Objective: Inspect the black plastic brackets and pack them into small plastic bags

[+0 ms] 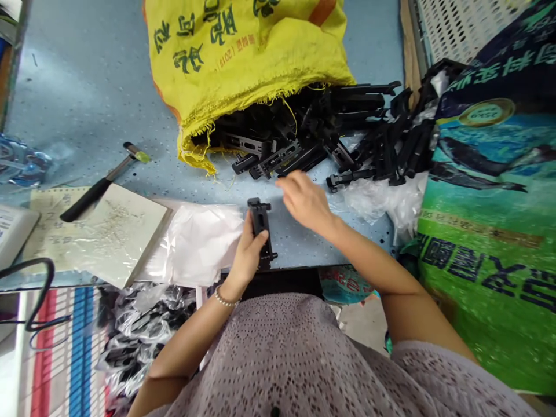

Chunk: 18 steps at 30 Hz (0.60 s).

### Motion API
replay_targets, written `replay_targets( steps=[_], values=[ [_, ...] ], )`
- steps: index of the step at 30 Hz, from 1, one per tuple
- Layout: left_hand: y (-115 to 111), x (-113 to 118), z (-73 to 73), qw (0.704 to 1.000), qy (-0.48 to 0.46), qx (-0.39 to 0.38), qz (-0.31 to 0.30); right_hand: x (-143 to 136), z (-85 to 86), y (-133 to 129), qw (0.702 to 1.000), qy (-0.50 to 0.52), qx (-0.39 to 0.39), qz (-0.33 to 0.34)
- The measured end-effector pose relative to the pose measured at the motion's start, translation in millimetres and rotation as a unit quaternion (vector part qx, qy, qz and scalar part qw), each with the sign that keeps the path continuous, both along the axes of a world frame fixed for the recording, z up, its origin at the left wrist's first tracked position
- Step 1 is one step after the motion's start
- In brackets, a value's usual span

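Two bare hands of ours meet over a speckled blue tabletop point(87, 104). Our left hand point(247, 253) grips a slotted black plastic bracket point(261, 221) near the front edge, thumb across its face and another finger along its left side. One end of the bracket points away from us, the other toward our body; we cannot tell whether it touches the tabletop. A beaded bracelet point(226, 299) circles our left wrist.

Our right hand point(305, 202) is just beside it, fingers bent and reaching toward the pile of black plastic parts point(313, 133). We cannot tell whether those fingertips pinch anything.

That pile spills from the frayed mouth of a yellow woven sack point(260, 69) with dark lettering and spreads to the right, up to a crumpled clear plastic bag point(391, 200). Beyond it, on our far right, stands a green and blue sack point(490, 231) printed with fish, and behind that we see a white perforated basket point(456, 23).

To our left, a hammer with a black handle point(89, 200) lies beside a pale square slab point(130, 229) scattered with specks, its handle over a sheet of paper with writing point(41, 231). Thin white plastic bags point(195, 243) lie flat between the slab and our left hand. Below the table edge, we see black parts wrapped in clear plastic point(143, 324) beside a red, white and blue striped surface point(61, 347).
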<state>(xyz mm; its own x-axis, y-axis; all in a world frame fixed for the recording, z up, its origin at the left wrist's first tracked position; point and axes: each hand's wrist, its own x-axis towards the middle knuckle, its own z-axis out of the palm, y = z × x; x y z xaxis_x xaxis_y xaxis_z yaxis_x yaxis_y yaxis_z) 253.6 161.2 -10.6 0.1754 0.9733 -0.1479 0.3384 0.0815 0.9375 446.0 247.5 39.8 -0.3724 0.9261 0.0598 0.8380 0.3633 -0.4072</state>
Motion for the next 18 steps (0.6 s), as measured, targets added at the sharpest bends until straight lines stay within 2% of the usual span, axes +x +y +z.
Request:
replay_targets(
  steps=[2,5,7,9,11,12,13,15,16,17,18],
  values=[
    [-9.9,12.5,-8.0,1.0,0.013,0.0,0.01,12.5,-7.4,27.5,0.996,-0.051,0.063,-0.027],
    [-19.6,21.4,-5.1,0.999,0.003,0.024,0.026,26.3,-15.7,48.9,0.993,-0.089,0.074,-0.004],
    [-18.8,18.1,4.3,0.996,-0.008,0.058,0.063,30.5,-14.0,44.1,0.994,-0.035,0.1,-0.022],
    [-10.9,12.6,17.6,0.991,-0.061,0.069,0.094,27.9,-6.5,25.2,0.983,0.08,0.152,-0.058],
    [3.2,10.7,33.2,0.981,-0.182,-0.001,0.068,16.7,2.6,-3.2,0.948,0.219,0.205,-0.11],
    [11.8,11.8,41.1,0.962,-0.262,-0.061,0.04,8.4,6.1,-18.9,0.923,0.288,0.218,-0.131],
    [20.8,13.8,48.6,0.931,-0.343,-0.121,0.017,-0.6,8.5,-34.3,0.898,0.352,0.218,-0.149],
    [37.1,17.3,61.1,0.86,-0.473,-0.191,0.02,-16.2,9.8,-60.4,0.867,0.445,0.174,-0.141],
    [43.1,17.4,65.5,0.836,-0.511,-0.196,0.04,-20.9,9.3,-69.5,0.87,0.464,0.132,-0.1],
    [47.1,15.8,68.6,0.826,-0.528,-0.188,0.063,-22.9,8.5,-75.0,0.88,0.465,0.085,-0.047],
    [48.7,12.7,70.4,0.828,-0.526,-0.175,0.083,-22.3,8.0,-76.8,0.89,0.454,0.047,0.003]
  ],
)
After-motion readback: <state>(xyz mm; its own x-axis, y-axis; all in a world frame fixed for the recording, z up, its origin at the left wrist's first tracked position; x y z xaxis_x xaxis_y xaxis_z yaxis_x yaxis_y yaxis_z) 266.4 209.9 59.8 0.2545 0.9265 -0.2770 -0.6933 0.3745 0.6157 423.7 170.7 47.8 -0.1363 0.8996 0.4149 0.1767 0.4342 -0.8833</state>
